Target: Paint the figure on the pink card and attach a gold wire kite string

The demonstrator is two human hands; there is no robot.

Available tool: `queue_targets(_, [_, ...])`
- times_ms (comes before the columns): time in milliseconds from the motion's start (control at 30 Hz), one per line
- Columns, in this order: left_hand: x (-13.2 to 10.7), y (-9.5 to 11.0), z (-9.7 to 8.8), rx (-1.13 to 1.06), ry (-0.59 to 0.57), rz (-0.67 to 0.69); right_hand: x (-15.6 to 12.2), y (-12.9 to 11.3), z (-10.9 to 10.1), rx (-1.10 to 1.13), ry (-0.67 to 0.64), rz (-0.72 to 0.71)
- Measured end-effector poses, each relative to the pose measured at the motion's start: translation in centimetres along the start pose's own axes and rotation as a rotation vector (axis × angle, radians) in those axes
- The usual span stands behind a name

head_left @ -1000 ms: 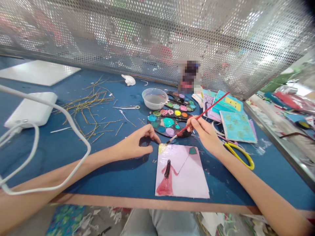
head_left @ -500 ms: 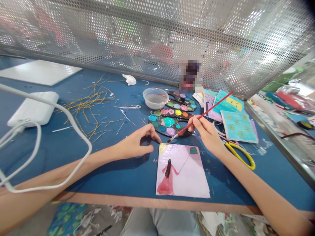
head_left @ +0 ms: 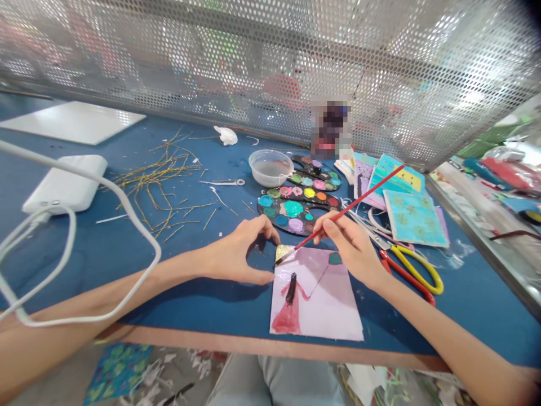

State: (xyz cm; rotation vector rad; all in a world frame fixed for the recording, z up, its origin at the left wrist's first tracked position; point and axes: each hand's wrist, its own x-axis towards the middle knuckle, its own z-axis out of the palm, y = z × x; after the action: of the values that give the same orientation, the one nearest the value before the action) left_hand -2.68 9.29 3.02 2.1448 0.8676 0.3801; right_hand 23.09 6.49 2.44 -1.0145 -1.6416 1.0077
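In the head view, my right hand (head_left: 353,248) is closed around a red-handled paintbrush (head_left: 359,198). The brush tip lies at the yellow patch in the upper left corner of a small pink painting (head_left: 325,307). A figure in a red dress, with long dark hair and a line leading up to a green shape, is painted on it. My left hand (head_left: 243,254) is beside the painting's left edge, thumb and fingers apart in a curve, fingertips at its upper left corner. Just behind the painting lie black paint palettes (head_left: 302,210) with several colours.
A clear bowl of water (head_left: 270,168) stands behind the palettes. Yellow-handled scissors (head_left: 416,268) and small painted cards (head_left: 414,217) lie to the right. Brown twigs (head_left: 156,175), a white power bank (head_left: 67,183) and its looping cable (head_left: 139,225) are on the left. A perforated metal screen (head_left: 236,62) closes the back.
My right hand has moved left and down, bringing the brush tip from above the painting's top edge onto the yellow corner. My left thumb has spread lower, to the painting's left edge.
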Motion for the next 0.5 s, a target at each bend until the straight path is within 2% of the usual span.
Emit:
queue_targets(133, [-0.38, 0.56, 0.00, 0.095, -0.026, 0.002, -0.15, -0.02, -0.06, -0.006, 0.003, -0.009])
queue_targets(500, [-0.29, 0.25, 0.22, 0.133, -0.010, 0.044, -0.28, -0.43, 0.10, -0.045, 0.000, -0.009])
